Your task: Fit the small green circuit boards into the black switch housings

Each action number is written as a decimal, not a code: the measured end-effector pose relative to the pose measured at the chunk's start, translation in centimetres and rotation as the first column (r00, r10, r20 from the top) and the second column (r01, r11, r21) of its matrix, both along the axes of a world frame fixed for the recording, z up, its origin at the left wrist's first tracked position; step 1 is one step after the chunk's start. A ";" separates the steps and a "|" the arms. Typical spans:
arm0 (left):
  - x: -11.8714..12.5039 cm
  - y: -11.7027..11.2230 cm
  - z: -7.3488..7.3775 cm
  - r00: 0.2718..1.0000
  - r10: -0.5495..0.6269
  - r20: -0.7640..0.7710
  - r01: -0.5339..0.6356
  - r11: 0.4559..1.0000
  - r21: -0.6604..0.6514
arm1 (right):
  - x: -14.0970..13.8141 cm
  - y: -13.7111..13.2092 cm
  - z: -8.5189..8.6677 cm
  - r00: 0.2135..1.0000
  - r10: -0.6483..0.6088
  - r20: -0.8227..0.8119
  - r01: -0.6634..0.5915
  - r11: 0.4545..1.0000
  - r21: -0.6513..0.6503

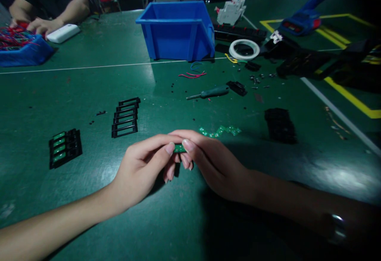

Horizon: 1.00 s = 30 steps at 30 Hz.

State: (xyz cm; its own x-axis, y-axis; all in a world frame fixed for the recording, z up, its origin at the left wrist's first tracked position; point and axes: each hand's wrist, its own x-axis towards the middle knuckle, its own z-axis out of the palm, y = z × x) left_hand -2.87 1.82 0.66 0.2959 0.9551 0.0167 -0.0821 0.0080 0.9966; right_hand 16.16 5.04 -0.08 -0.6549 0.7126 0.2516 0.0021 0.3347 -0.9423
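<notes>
Between my two thumbs is a small green circuit board (179,148), pinched from both ends above the table. My left hand (149,162) grips its left end, and my right hand (208,158) its right end; the curled fingers hide its underside. Just beyond my right hand lie several loose green circuit boards (220,131). Left of my hands rests a row of black plastic frames (125,118). Farther left, black housings (65,148) hold green boards in part of their slots. To the right sits a stack of black plastic parts (280,125).
A blue bin (178,35) stands at the back. Near it are a screwdriver (214,91), a white tape roll (244,49), red wires (193,75), loose screws (258,79) and a blue power tool (300,22). Across the table, a person's hands (44,27) are beside a wire-filled blue tray (26,56).
</notes>
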 end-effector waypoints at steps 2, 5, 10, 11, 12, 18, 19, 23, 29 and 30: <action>0.0 0.0 0.0 1.000 -0.009 0.005 0.009 1.000 0.004 | 0.0 0.0 0.0 1.000 -0.004 -0.006 0.004 1.000 -0.004; 0.0 0.0 0.0 1.000 -0.018 0.020 0.017 1.000 0.007 | -0.1 0.0 0.0 1.000 -0.001 -0.011 0.001 1.000 -0.014; 0.0 0.1 -0.2 1.000 -0.007 0.008 0.007 1.000 -0.006 | -0.2 0.0 -0.3 0.998 -0.009 -0.055 0.007 0.999 -0.036; 0.0 0.0 -0.2 1.000 -0.004 0.009 0.004 1.000 -0.004 | -0.1 0.0 -0.3 0.998 -0.007 -0.065 0.005 0.999 -0.042; 0.0 0.0 -0.1 1.000 0.000 0.012 0.000 1.000 -0.001 | -0.1 0.0 -0.4 0.997 -0.005 -0.073 0.001 0.999 -0.048; -0.1 -0.1 0.1 1.000 -0.003 0.027 0.003 1.000 0.014 | 0.0 0.0 -0.4 0.993 0.001 -0.114 -0.009 0.997 -0.076; -0.1 -0.1 0.1 0.999 -0.006 0.032 0.006 1.000 0.016 | 0.0 0.0 -0.4 0.993 0.001 -0.119 -0.010 0.997 -0.074; 0.0 -0.1 0.1 0.998 -0.023 0.065 0.023 1.000 0.002 | 0.0 0.0 -0.3 0.993 0.009 -0.121 -0.019 0.997 -0.081; -0.2 -0.1 0.1 0.990 -0.067 0.128 0.071 0.997 -0.028 | 0.1 -0.1 -0.1 0.991 -0.004 -0.135 -0.014 0.990 -0.138; -0.2 -0.1 0.1 0.989 -0.070 0.129 0.074 0.997 -0.028 | 0.2 0.0 -0.1 0.990 0.004 -0.142 -0.025 0.989 -0.147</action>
State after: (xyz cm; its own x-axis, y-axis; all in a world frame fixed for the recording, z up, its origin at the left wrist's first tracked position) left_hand -3.09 1.69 0.72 0.3615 0.9320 0.0277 -0.2071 0.0514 0.9770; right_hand 16.33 5.01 -0.16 -0.6307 0.7397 0.2346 -0.1377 0.1908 -0.9719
